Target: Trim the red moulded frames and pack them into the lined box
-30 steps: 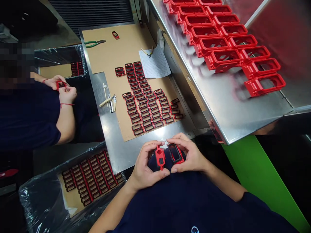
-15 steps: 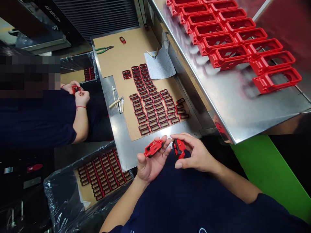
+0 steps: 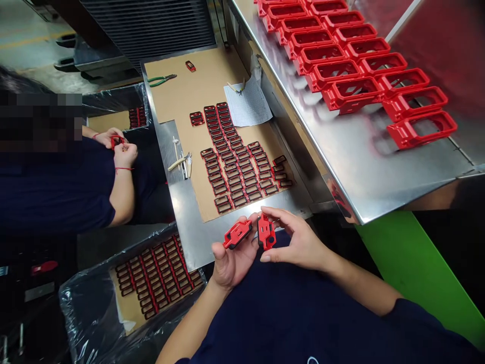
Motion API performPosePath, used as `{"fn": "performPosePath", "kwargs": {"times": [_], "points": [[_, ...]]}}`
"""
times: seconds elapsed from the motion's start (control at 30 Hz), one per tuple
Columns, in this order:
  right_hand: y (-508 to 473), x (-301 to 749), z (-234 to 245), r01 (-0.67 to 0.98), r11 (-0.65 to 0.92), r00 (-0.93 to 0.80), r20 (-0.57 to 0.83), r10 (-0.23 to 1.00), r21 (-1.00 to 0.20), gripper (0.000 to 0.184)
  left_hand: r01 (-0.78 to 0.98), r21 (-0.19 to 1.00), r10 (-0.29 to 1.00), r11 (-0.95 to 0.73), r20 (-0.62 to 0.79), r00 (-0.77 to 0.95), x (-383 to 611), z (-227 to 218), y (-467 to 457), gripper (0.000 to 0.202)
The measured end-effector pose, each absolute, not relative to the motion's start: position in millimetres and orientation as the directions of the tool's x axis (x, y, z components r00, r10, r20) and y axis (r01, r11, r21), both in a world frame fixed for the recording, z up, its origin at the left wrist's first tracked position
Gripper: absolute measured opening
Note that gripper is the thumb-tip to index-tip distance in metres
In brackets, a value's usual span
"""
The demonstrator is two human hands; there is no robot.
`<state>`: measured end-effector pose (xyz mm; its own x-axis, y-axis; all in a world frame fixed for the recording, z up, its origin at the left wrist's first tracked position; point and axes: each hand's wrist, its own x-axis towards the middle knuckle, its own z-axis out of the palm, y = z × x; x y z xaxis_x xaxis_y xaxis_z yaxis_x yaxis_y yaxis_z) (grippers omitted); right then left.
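Cradling a red frame (image 3: 238, 234) in the left hand (image 3: 235, 263), pinching a second frame (image 3: 266, 233) in the right hand (image 3: 301, 242) by the near edge of the tabletop (image 3: 189, 222), ideally pressing lightly.

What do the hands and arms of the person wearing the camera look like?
The left hand and right hand are bare, with no gloves, watch or bracelet showing. Higher up come short, dark-blue sleeves, ending around the elbows.
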<state>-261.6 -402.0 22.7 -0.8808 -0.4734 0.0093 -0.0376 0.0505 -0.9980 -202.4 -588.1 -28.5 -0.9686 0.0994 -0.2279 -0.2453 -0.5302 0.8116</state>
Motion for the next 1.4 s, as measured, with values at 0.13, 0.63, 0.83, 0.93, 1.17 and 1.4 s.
{"fn": "performPosePath", "kwargs": {"times": [0.13,0.63,0.83,0.93,1.17,1.4], "points": [[-402,-256,12,0.169,-0.141,-0.846,-0.07,-0.528,-0.975,0.08,-0.186,0.819,0.102,-0.543,-0.155,-0.983,-202,-28,-589,0.075],[-398,-249,-2,0.28,-0.294,-0.818,-0.067,-0.571,-0.914,0.082,-0.156,0.846,0.125,-0.509,-0.106,-0.986,-203,-29,-591,0.081],[-397,-250,-4,0.28,-0.295,-0.823,-0.071,-0.563,-0.913,0.082,-0.189,0.765,0.146,-0.615,-0.125,-0.981,-203,-23,-590,0.075],[-396,-252,-4,0.263,-0.305,-0.833,-0.056,-0.55,-0.915,0.081,-0.198,0.752,0.159,-0.629,-0.124,-0.979,-203,-21,-590,0.073],[-386,-252,-6,0.243,-0.313,-0.872,-0.065,-0.485,-0.918,0.083,-0.061,0.854,0.138,-0.517,0.013,-0.99,-204,-23,-593,0.076],[-384,-254,-3,0.223,-0.277,-0.86,-0.055,-0.508,-0.934,0.08,0.05,0.927,0.146,-0.373,0.112,-0.983,-207,-19,-592,0.078]]}}
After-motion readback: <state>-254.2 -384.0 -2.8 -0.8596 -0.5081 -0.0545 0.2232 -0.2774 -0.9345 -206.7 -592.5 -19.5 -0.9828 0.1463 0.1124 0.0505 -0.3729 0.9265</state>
